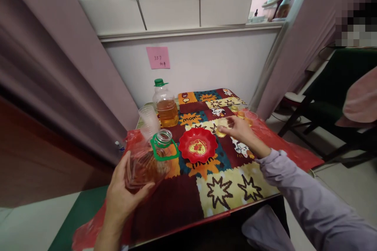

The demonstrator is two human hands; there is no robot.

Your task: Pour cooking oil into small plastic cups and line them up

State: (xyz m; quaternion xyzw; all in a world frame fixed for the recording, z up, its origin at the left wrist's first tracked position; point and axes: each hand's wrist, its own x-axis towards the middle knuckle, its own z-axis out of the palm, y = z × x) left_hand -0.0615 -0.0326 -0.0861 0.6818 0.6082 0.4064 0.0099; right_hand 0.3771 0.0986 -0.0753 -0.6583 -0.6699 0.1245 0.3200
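Note:
My left hand (pixel 118 188) is wrapped round an uncapped clear plastic jug (pixel 147 164) with a green handle ring and amber liquid inside; the jug is tilted. My right hand (pixel 237 127) pinches a small clear cup (pixel 221 130) with yellowish liquid, just beyond the right rim of a red scalloped plate (pixel 182 146). The plate has a gold heart pattern in its middle. Behind the held jug stand a second jug (pixel 166 111) with a green cap, partly filled with amber liquid, and a stack of clear plastic cups (pixel 149 117).
A patterned mat (pixel 220 192) covers the table over red plastic sheeting (pixel 290 147). Several small cups (pixel 240 113) stand at the back right. A wall with a pink note (pixel 158 58) borders the table's far side. A dark chair (pixel 321 86) is at the right.

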